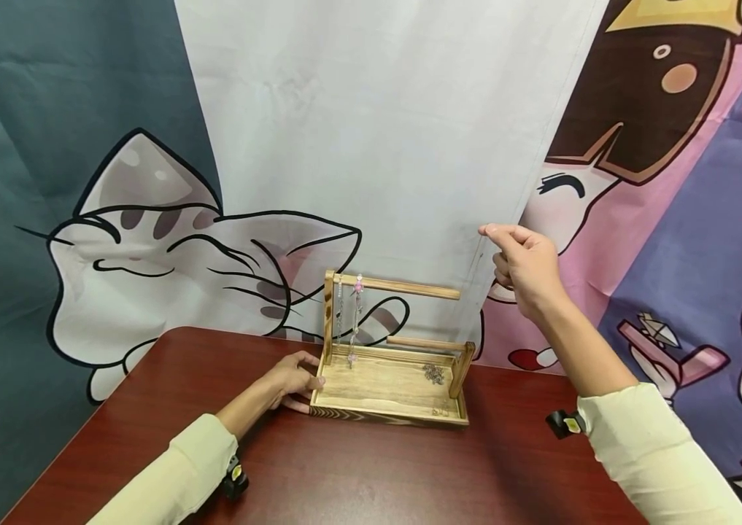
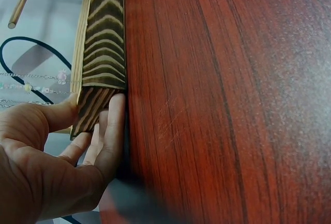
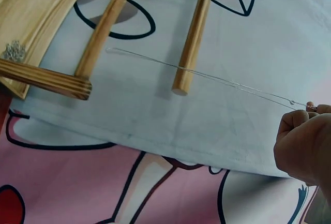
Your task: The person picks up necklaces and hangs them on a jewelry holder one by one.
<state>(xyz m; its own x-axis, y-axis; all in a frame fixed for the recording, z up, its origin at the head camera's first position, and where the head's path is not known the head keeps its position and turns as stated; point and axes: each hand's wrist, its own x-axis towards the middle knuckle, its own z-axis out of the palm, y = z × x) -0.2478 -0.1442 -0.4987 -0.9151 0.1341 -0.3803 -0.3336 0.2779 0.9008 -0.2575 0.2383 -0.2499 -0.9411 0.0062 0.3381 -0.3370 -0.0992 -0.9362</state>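
Observation:
My left hand (image 1: pixel 292 379) grips the left end of a wooden jewelry stand, thumb on the tray's (image 1: pixel 371 390) rim and fingers against its outer end and underside. High to the right, my right hand (image 1: pixel 530 264) pinches a thin silver necklace (image 3: pixel 238 85) between thumb and fingertips. It hangs down as a long, narrow loop; in the right wrist view it crosses the end of the upper bar (image 3: pixel 191 48), and whether they touch I cannot tell. Near the left post, a beaded strand with a pink piece (image 1: pixel 358 286) and a pale chain (image 1: pixel 339 313) hang from that bar.
A small tangle of silvery chain (image 1: pixel 433 374) lies in the tray's right part, with small gold-coloured pieces (image 1: pixel 440 412) near its front corner. A shorter lower bar (image 1: pixel 423 343) juts from the right post (image 1: pixel 462 370). Behind the reddish-brown table (image 1: pixel 357 474) hangs a cartoon-printed cloth (image 1: pixel 371 146).

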